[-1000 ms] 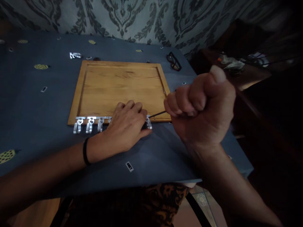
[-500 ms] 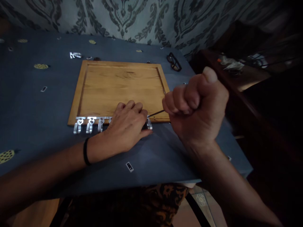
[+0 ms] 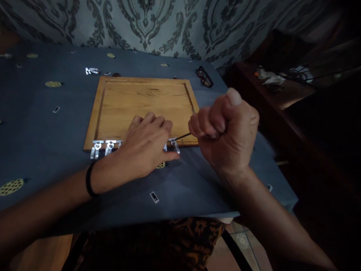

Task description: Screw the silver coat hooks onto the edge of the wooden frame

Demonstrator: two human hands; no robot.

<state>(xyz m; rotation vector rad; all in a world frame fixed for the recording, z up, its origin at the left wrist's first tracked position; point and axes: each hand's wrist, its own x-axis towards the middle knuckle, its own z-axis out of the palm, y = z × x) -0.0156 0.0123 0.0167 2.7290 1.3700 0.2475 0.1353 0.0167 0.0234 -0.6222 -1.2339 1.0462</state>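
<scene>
Centre frame: right hand [image 3: 225, 131], fisted on a thin dark shaft [image 3: 183, 136], likely a screwdriver; hold it square, flat left hand [image 3: 146, 146] pinning the silver metal hook strip [image 3: 109, 144].

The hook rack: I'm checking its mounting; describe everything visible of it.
The hook rack is a shiny metal strip with curved hooks, lying on the near edge of the wooden board, hooks reaching onto the tablecloth. The left hand lies flat over its middle; a thin tool in the right hand meets its right end.
</scene>
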